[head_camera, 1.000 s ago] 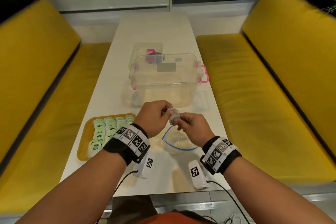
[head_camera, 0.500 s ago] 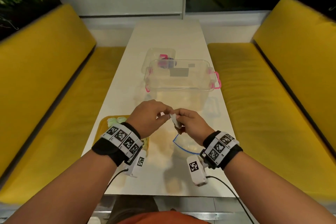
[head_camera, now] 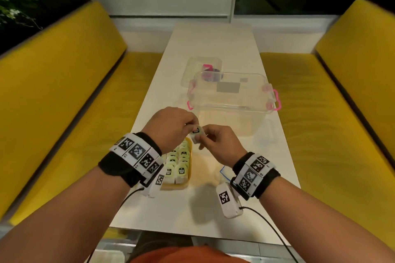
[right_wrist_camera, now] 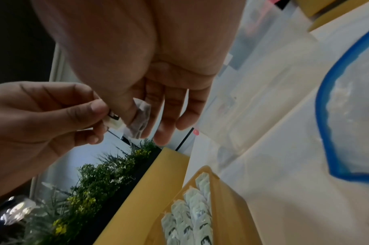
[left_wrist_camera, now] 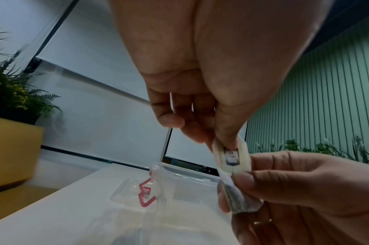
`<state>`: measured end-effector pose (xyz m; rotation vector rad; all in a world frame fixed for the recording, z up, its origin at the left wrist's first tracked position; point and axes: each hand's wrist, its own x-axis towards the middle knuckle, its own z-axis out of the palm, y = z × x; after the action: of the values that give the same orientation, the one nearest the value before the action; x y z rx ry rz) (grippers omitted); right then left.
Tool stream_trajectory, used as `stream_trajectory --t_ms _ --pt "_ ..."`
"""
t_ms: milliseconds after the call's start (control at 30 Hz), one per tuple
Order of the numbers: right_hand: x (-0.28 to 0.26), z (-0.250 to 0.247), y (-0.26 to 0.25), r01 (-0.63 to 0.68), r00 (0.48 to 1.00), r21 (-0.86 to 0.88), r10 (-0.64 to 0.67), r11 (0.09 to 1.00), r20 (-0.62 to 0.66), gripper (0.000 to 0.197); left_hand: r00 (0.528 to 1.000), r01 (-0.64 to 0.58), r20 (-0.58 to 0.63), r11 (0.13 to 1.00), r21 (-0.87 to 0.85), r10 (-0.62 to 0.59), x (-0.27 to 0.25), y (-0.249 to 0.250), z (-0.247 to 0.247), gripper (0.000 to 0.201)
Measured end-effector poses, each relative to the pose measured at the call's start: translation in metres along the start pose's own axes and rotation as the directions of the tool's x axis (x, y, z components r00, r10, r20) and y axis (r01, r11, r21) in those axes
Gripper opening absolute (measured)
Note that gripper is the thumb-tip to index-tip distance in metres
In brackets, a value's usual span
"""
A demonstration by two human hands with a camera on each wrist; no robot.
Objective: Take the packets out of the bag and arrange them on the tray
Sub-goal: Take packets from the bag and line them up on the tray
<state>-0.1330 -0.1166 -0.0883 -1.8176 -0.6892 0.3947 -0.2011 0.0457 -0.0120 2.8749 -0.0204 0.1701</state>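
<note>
A small pale-green packet with a dark label is held in the air between both hands. My left hand pinches its top label end. My right hand pinches the lower pouch end. Just below and left of them is the yellow tray, filled with rows of several like packets. The clear bag with a blue zip edge lies on the table under my right wrist, mostly hidden. In the right wrist view, the bag and the tray both show.
A clear plastic box with pink handles stands just beyond my hands, with its lid behind it. The narrow white table runs between two yellow benches.
Both hands have carried the packet from above the bag leftward to the tray's far right corner. The packet has turned so that its label faces up.
</note>
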Motion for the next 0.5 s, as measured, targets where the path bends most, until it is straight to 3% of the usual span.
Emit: stream_trajectory --t_ms 167,300,400,500 --pt "0.013 0.018 0.008 -0.022 0.997 -0.038 0.025 0.999 0.076 0.01 0.996 0.08 0.03 0.996 -0.033 -0.079 -0.009 -0.022 0.0 0.013" --pt "0.02 0.03 0.025 -0.091 0.987 -0.238 0.12 0.967 0.111 0.035 0.993 0.111 0.027 0.994 -0.017 -0.111 -0.018 -0.045 0.0 0.01" --pt "0.023 0.037 0.033 -0.168 0.948 -0.435 0.267 0.885 0.176 0.055 0.978 0.132 0.162 0.991 -0.001 -0.13 -0.024 -0.062 0.009 0.01" --pt "0.028 0.043 0.038 -0.264 0.9 -0.426 0.38 0.865 0.214 0.057 0.899 0.137 0.417 0.99 0.024 -0.134 -0.027 -0.073 0.027 0.011"
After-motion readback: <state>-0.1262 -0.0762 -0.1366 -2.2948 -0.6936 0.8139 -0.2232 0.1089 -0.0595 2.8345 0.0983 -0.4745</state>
